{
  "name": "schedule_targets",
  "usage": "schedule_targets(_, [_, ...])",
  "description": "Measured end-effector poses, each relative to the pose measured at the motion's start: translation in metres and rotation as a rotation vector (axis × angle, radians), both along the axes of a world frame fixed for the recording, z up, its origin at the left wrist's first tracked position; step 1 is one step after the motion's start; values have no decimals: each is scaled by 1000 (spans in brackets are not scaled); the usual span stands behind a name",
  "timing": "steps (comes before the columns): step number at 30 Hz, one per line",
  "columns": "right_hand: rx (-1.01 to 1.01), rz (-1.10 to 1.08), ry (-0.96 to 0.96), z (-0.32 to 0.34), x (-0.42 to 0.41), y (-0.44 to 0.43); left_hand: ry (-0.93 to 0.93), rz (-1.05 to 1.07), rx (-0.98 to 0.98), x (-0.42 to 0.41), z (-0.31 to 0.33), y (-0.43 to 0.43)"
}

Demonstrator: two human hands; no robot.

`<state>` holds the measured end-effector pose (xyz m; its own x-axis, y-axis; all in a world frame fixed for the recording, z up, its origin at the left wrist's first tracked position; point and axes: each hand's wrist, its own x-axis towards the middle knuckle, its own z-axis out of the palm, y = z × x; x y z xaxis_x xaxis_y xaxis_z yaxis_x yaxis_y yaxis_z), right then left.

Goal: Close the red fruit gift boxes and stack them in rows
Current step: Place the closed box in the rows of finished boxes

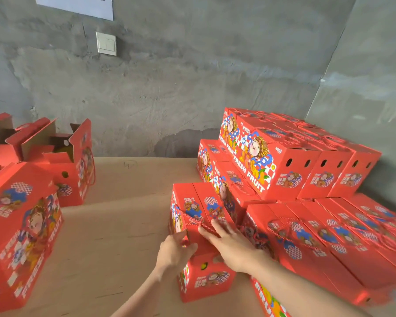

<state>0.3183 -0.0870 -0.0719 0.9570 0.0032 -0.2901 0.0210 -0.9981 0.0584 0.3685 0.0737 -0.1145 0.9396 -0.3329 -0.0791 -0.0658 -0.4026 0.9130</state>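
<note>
Resting flat on the lid of a closed red gift box [198,203], the right hand [229,245] has its fingers straight and spread, close to the lid's near edge. The left hand [176,250] curls round the near left corner of the same box, thumb on the front face and fingers reaching onto the left side. A red-and-white rope handle [192,217] lies across the lid just beyond the right fingertips. This box stands on the brown cardboard surface [124,225], at the left end of a low row of closed boxes [329,236], just beside the nearest of them. Behind that row, a higher stack [284,161] rises against the grey concrete wall [169,99]; its uppermost three boxes show oval vent holes on their ends. Well apart to the left, open boxes [62,161] stand with their flaps up, and another closed box [21,225] sits nearer, at the left edge of the view. A white light switch [106,43] is fixed to the wall, with a sheet of paper [78,5] higher up.
</note>
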Motion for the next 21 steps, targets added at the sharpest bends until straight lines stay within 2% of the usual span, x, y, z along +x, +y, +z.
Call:
schedule_targets(4, [-37, 10, -108, -17, 54, -10, -206, 164, 100, 45, 2, -28])
schedule_targets(7, [-9, 0, -189, -27, 103, -33, -351, 175, 152, 83, -1, -50])
schedule_targets(10, [57, -108, -322, -29, 147, -46, -444, 65, 236, 116, 1, -70])
schedule_targets(12, [63, -199, -540, -40, 163, -32, -503, -106, 462, 134, 3, -80])
schedule_targets(14, [82, -227, -634, -58, 174, -19, -559, -225, 721, 151, 2, -83])
schedule_targets(17, [-46, -39, -484, -89, 197, -22, -593, -290, 935, 169, -6, -80])
schedule_targets(21, [-18, -140, -604, -78, 226, -39, -535, -293, 972, 200, -2, -86])
